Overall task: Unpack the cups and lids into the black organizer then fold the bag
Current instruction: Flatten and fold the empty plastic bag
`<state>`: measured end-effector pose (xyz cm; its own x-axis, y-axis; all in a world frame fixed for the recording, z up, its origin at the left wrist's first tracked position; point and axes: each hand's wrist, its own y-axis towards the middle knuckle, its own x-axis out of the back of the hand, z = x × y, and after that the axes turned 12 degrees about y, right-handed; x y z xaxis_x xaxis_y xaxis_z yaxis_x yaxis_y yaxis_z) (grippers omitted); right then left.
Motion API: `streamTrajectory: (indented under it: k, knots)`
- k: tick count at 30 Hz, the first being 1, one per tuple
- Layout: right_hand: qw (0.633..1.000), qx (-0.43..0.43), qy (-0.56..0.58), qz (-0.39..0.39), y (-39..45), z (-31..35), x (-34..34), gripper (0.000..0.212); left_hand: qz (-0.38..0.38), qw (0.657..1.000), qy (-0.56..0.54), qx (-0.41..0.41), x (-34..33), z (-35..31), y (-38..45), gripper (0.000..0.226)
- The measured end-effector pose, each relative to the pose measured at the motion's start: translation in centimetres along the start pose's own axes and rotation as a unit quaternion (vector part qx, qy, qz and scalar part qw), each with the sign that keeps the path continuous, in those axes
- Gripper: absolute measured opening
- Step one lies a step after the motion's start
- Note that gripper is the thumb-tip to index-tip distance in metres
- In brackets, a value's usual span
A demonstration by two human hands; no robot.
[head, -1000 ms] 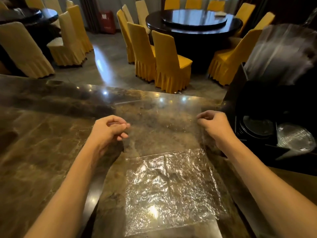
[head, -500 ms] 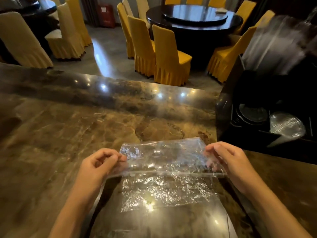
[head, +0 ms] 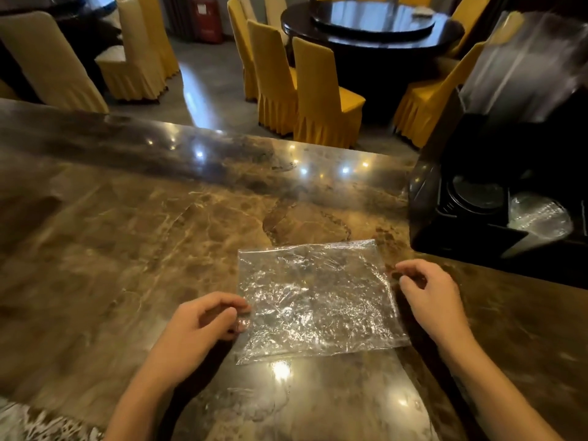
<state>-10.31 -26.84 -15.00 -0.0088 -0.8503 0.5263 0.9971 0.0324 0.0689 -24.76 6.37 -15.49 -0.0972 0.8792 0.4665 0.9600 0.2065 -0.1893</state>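
The clear plastic bag (head: 315,300) lies flat on the marble counter (head: 127,249), folded over into a crinkled rectangle. My left hand (head: 200,326) pinches the bag's left edge between thumb and fingertips. Just off the bag's right edge, my right hand (head: 429,297) rests with its fingers loosely curled and nothing in them. The black organizer (head: 458,224) stands at the right. It holds dark lids (head: 477,195) in a round slot, clear lids (head: 537,214) beside them, and a blurred stack of clear cups (head: 525,65) sticking up from its top.
Beyond the counter's far edge, yellow-covered chairs (head: 318,100) surround a dark round table (head: 372,23). More chairs (head: 51,65) stand at the far left. A crinkled bit of plastic (head: 38,424) shows at the bottom left corner.
Both hands brought the bag's far half toward me and laid it over the near half. The bag now lies flat, and my right hand has come off its edge.
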Motion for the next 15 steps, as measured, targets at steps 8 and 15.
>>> streamTrajectory:
  k: [8,15]
  knots:
    - [0.97,0.185,-0.089,0.129,-3.3,4.7,-8.5,0.043,-0.149,0.924,0.281,-0.212,-6.3,-5.8,3.4,0.04]
    - [0.913,0.174,-0.32,0.182,-2.4,1.8,-10.4,0.06,-0.059,0.824,0.548,-0.133,-9.4,-2.5,5.9,0.064]
